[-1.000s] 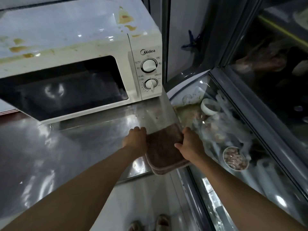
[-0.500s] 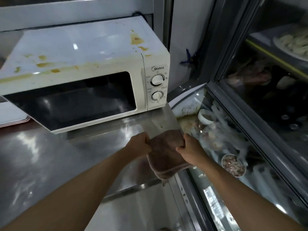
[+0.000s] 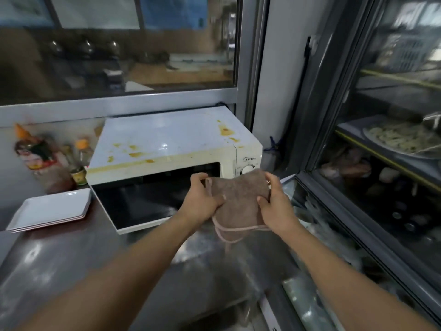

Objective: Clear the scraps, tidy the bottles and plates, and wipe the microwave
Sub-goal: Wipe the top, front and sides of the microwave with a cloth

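Observation:
A white microwave point(image 3: 171, 139) stands on the steel counter, its top smeared with yellow-brown stains. In front of its door and control knobs I hold a folded brown cloth point(image 3: 238, 197) in the air. My left hand point(image 3: 202, 199) grips the cloth's left edge and my right hand point(image 3: 276, 204) grips its right edge. Left of the microwave stand sauce bottles point(image 3: 35, 158) with orange caps. A stack of white rectangular plates point(image 3: 51, 209) lies in front of them.
The steel counter point(image 3: 71, 271) runs along the front. A glass-fronted display fridge point(image 3: 381, 187) with dishes of food fills the right side. Behind the microwave a window point(image 3: 119, 44) looks into another room.
Both hands have lifted the cloth off the counter's right end up in front of the microwave. The view has tilted up, bringing the bottles, plates and window into sight.

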